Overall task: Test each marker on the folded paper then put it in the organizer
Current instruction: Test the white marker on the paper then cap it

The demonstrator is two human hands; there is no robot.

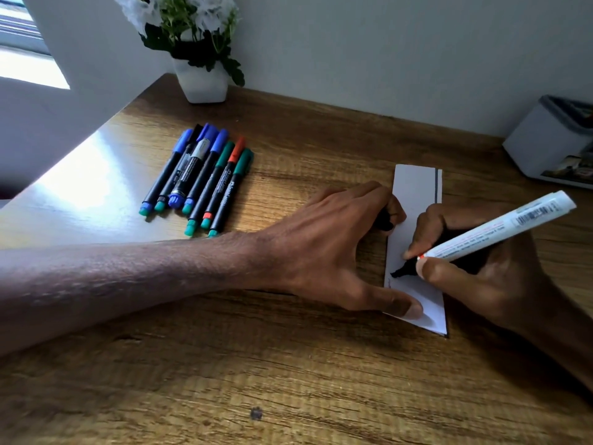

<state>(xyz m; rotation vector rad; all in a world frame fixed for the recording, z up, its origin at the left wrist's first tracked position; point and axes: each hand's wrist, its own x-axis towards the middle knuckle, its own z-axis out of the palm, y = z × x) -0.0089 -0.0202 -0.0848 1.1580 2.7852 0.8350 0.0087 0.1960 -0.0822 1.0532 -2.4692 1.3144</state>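
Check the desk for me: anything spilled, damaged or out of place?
Nothing much. The spare markers lie capped in a neat bunch; the folded paper lies flat under the left hand. One small dark spot marks the table in front; I cannot tell what it is.

This looks like a home desk or study corner: a wood-grain tabletop [288, 364] set against a plain pale wall [385, 43], a white pot [202, 83] of white flowers [208, 11] at the upper left, daylight from a window [19, 30] in the far upper-left corner, and a small organizer [545, 146] at the right edge.
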